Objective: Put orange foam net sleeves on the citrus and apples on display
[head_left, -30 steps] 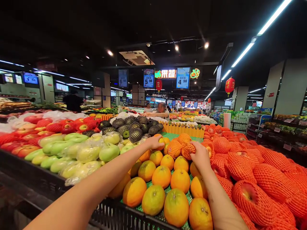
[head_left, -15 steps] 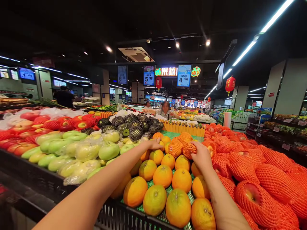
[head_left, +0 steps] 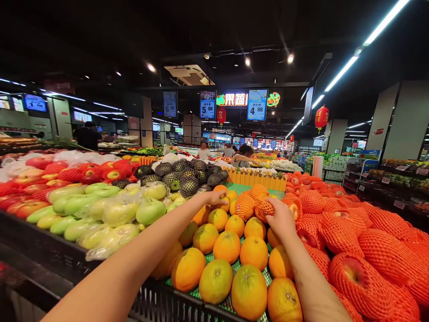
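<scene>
My right hand [head_left: 280, 215] has its fingers around an orange in an orange foam net [head_left: 264, 209], which sits among the other fruit at the back of the display. Another netted orange [head_left: 244, 207] with a small red label lies just left of it. My left hand [head_left: 215, 197] reaches over the left side of the pile, fingers stretched out and apart, close beside an unwrapped orange [head_left: 224, 205]. Nothing shows in its grasp. Rows of bare oranges [head_left: 227, 247] rest on green matting between my forearms, some of them greenish.
Red-netted apples [head_left: 351, 273] are heaped on the right. Green apples [head_left: 152, 211], some bagged, and black-netted fruit [head_left: 189, 185] lie left. A yellow picket divider [head_left: 256, 179] stands behind the oranges, a black crate edge [head_left: 187, 304] in front. A person [head_left: 244, 156] bends beyond.
My left hand has shifted slightly left and up, its fingers more apart. My right hand stays on the netted orange. The person beyond the divider has bent down.
</scene>
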`<state>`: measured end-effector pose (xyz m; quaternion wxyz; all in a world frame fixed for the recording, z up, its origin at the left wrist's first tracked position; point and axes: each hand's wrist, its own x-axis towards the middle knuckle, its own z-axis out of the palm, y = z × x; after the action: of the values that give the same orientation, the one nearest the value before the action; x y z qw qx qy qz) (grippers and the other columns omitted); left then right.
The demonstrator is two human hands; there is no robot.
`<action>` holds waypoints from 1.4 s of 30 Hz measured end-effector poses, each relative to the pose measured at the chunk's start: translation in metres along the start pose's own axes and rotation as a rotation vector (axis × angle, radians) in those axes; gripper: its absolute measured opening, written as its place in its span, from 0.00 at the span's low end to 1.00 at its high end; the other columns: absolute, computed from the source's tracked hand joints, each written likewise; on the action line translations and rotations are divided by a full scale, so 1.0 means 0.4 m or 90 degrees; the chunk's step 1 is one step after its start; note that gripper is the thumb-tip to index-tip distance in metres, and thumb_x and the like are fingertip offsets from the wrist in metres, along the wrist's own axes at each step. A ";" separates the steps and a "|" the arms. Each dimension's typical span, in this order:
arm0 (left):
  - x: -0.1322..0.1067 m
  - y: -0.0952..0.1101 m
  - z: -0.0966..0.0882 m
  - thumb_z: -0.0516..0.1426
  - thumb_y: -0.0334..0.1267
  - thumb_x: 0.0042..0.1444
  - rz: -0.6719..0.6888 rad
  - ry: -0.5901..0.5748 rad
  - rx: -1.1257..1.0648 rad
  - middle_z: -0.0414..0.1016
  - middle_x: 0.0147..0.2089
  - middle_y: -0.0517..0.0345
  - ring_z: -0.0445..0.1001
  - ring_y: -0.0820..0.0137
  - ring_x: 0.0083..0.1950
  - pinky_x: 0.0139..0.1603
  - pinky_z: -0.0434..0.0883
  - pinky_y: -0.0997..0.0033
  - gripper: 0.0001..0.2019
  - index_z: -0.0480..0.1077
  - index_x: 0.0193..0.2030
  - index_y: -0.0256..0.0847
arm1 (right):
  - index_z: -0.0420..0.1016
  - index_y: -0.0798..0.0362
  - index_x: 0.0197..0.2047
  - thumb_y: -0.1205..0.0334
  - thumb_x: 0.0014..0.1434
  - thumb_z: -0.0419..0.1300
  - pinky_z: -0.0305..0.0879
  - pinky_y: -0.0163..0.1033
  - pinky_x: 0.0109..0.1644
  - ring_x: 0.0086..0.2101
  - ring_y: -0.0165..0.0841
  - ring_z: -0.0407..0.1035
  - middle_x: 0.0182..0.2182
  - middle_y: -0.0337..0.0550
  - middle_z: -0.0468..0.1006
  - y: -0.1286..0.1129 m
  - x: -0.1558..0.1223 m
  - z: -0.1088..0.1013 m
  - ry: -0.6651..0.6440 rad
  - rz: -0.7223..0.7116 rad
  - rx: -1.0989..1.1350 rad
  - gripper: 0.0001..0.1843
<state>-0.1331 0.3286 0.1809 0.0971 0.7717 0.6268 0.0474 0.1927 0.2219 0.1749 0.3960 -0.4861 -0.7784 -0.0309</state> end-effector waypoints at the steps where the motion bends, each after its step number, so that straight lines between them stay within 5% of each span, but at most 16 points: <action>1: 0.000 0.005 -0.003 0.54 0.54 0.63 -0.002 -0.014 0.004 0.77 0.38 0.51 0.77 0.60 0.35 0.34 0.71 0.68 0.27 0.60 0.62 0.39 | 0.77 0.51 0.53 0.81 0.49 0.57 0.70 0.49 0.56 0.53 0.48 0.73 0.54 0.45 0.79 0.001 0.000 0.001 0.003 -0.001 0.000 0.30; 7: -0.003 0.049 0.009 0.63 0.46 0.57 -0.002 -0.004 0.039 0.77 0.45 0.48 0.76 0.59 0.42 0.40 0.71 0.68 0.31 0.61 0.64 0.39 | 0.78 0.51 0.53 0.82 0.48 0.57 0.70 0.48 0.57 0.52 0.46 0.74 0.52 0.45 0.80 0.007 -0.004 0.005 0.025 -0.018 0.019 0.30; 18: 0.025 0.064 0.012 0.65 0.47 0.54 -0.081 -0.055 0.045 0.77 0.47 0.44 0.77 0.63 0.33 0.34 0.76 0.64 0.35 0.61 0.66 0.38 | 0.78 0.54 0.54 0.82 0.48 0.58 0.69 0.51 0.60 0.54 0.48 0.73 0.55 0.48 0.79 0.004 -0.004 0.002 0.014 -0.004 0.014 0.31; 25: 0.026 0.076 0.028 0.67 0.51 0.53 -0.082 0.010 0.146 0.73 0.58 0.37 0.75 0.51 0.52 0.51 0.72 0.58 0.38 0.62 0.67 0.37 | 0.78 0.53 0.55 0.81 0.49 0.59 0.69 0.51 0.61 0.55 0.48 0.73 0.55 0.47 0.79 0.003 -0.004 0.000 0.012 0.004 0.019 0.31; 31: 0.008 0.084 0.033 0.66 0.51 0.54 -0.080 0.053 0.172 0.76 0.54 0.40 0.73 0.52 0.52 0.50 0.69 0.60 0.35 0.64 0.64 0.37 | 0.78 0.53 0.54 0.80 0.50 0.60 0.70 0.50 0.59 0.54 0.48 0.73 0.54 0.47 0.79 0.011 -0.004 0.003 0.020 -0.002 0.010 0.29; 38: 0.017 0.125 0.067 0.67 0.42 0.52 -0.089 0.115 0.187 0.77 0.47 0.38 0.73 0.46 0.52 0.53 0.70 0.52 0.22 0.74 0.52 0.38 | 0.78 0.53 0.54 0.78 0.51 0.62 0.69 0.47 0.56 0.53 0.47 0.73 0.54 0.47 0.80 0.025 -0.003 0.017 0.025 -0.015 0.002 0.27; 42: 0.021 0.156 0.090 0.64 0.49 0.56 -0.086 0.143 0.172 0.77 0.40 0.42 0.74 0.47 0.51 0.54 0.71 0.47 0.19 0.75 0.47 0.36 | 0.79 0.51 0.52 0.76 0.51 0.61 0.69 0.44 0.50 0.50 0.46 0.74 0.52 0.45 0.80 0.023 -0.008 0.020 0.041 -0.024 -0.006 0.25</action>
<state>-0.0645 0.3211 0.1586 -0.0752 0.7236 0.6849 0.0421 0.1957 0.2279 0.1644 0.4176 -0.4717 -0.7745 -0.0576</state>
